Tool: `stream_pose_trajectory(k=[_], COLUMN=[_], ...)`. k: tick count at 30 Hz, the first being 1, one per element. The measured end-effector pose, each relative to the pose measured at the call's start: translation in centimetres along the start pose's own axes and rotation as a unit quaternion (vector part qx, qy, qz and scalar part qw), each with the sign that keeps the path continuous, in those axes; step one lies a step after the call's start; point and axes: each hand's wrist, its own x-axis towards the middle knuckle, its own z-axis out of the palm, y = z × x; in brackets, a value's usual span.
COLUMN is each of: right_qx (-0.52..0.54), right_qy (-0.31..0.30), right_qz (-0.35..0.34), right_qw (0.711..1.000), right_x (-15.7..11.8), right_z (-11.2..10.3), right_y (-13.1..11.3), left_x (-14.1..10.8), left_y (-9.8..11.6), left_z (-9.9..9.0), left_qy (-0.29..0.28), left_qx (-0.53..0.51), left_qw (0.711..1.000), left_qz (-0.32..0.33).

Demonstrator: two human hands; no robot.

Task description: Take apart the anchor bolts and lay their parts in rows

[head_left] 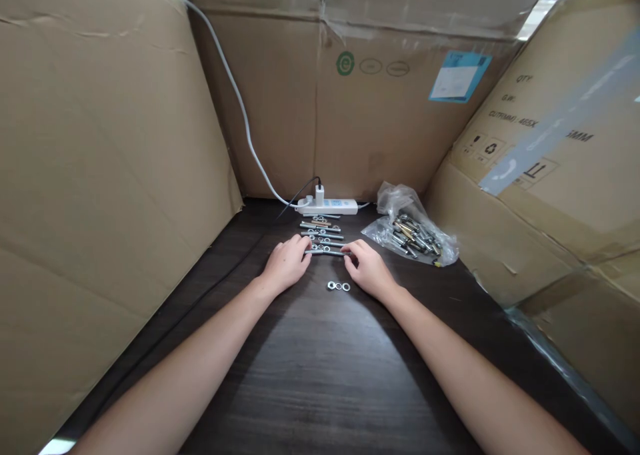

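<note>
1. The bare left hand and bare right hand flank the nearest row's slim silver metal rods, on the dark wood-grain worktop.
2. Each grip curls nearly closed at an outer end; I cannot tell whether it pinches.
3. Light, even pressure should keep the row straight without disturbing the small silver ring-shaped washers just beyond.
4. The rods look straight, dull-shiny, seemingly end to end.

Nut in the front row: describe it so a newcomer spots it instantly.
On the dark tabletop, a short row of three metal pieces lies nearer the camera than the right hand. The nut is at its left end, visibly thicker than the two thin rings beside it.
</note>
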Motion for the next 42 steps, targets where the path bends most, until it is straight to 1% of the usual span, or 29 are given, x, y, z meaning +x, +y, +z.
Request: stream_pose_trajectory(k=[6, 14, 21, 25, 27, 28, 29, 31, 33, 34, 37, 39, 42], right_qx=[-0.009, -0.027, -0.013, -0.007, -0.001, 0.003, 0.006, 0.012, 0.017, 0.019, 0.024, 0.027, 0.031], right_qy=[-0.004, 0.014, 0.028, 0.044, 0.037, 0.031, 0.025, 0.023, 0.034, 0.04, 0.047, 0.045, 0.043], right_qz=[-0.005, -0.006, -0.023, -0.039, -0.057, -0.066, -0.073, -0.077, -0.071, -0.068, -0.064, -0.063, -0.059], right_qw=[1.0, 1.0, 0.999, 0.998, 0.998, 0.997, 0.997, 0.997, 0.997, 0.997, 0.997, 0.997, 0.997], right_x=[0.0, -0.1, -0.1, -0.2, -0.2, -0.3, -0.3, -0.3, -0.2, -0.2, -0.2, -0.2, -0.2], right_z=[-0.4, -0.3, -0.3, -0.8, -0.9, -0.9, -0.9, -0.9, -0.8, -0.8, -0.6, -0.5, -0.4], right_y=[-0.4, -0.4, -0.3, -0.6, -0.8, -0.9, -0.9, -0.9, -0.8, -0.7, -0.5, -0.4, -0.4], left_x=[0.0, 0.0, 0.1, 0.1, -0.1, -0.3, -0.5, -1.2, -1.9, -2.3, -3.3, -3.7, -4.1], left_y=[0.0, 0.0, -0.1, 0.1, 0.5, 0.8, 1.3, 2.4, 3.8, 4.5, 6.4, 7.1, 7.6], left_z=[0.0, -0.1, 0.3, -0.1, -0.4, -0.6, -0.9, -1.2, -1.5, -1.6, -1.8, -1.9, -2.0], left_qy=[0.004, 0.005, 0.015, 0.035, 0.042, 0.037, 0.023, -0.022, -0.057, -0.071, -0.099, -0.101, -0.09], left_qx=[0.009, 0.027, 0.009, -0.011, -0.045, -0.067, -0.089, -0.115, -0.099, -0.08, -0.018, 0.019, 0.053], left_qw=[1.0, 0.999, 1.0, 0.999, 0.998, 0.996, 0.992, 0.979, 0.968, 0.965, 0.962, 0.96, 0.959], left_qz=[-0.003, -0.016, -0.008, -0.015, 0.012, 0.042, 0.082, 0.17, 0.224, 0.24, 0.253, 0.259, 0.263])
